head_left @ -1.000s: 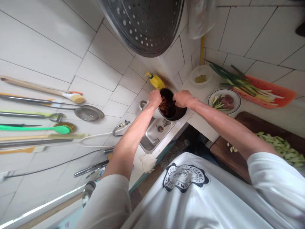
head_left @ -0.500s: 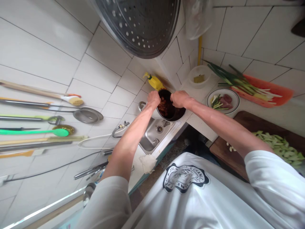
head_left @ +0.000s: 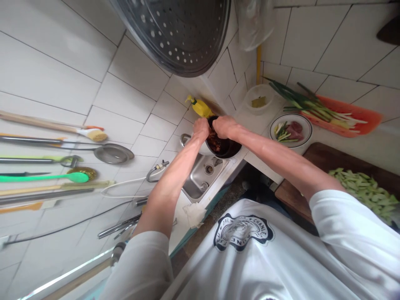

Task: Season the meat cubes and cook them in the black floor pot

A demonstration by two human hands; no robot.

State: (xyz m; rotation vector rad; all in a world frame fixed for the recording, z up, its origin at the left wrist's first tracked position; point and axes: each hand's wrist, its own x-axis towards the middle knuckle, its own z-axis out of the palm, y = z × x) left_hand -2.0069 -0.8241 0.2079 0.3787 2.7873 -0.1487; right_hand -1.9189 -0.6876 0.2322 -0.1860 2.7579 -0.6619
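A dark-walled pot (head_left: 231, 150) stands by the sink at the counter's corner, with glossy reddish-brown food pieces (head_left: 214, 142) inside. My left hand (head_left: 201, 128) is closed at the pot's far left rim. Across the opening, my right hand (head_left: 224, 126) is closed with its knuckles up and covers part of the far rim. Its fingertips are hidden, so what they grip cannot be made out. Close behind my hands is a yellow pump bottle (head_left: 202, 109).
A steel sink (head_left: 195, 181) lies nearer me. To the right are a plate (head_left: 308, 139) of meat and cut scallion, an orange basket (head_left: 371, 121) with scallions, and a cutting board (head_left: 312, 166) bearing chopped green vegetable. A perforated steamer tray (head_left: 175, 33) hangs overhead; utensils line the left wall.
My right hand has moved left along the pot's far side, closer to my left hand. My left hand stays at the rim. The view has shifted slightly.
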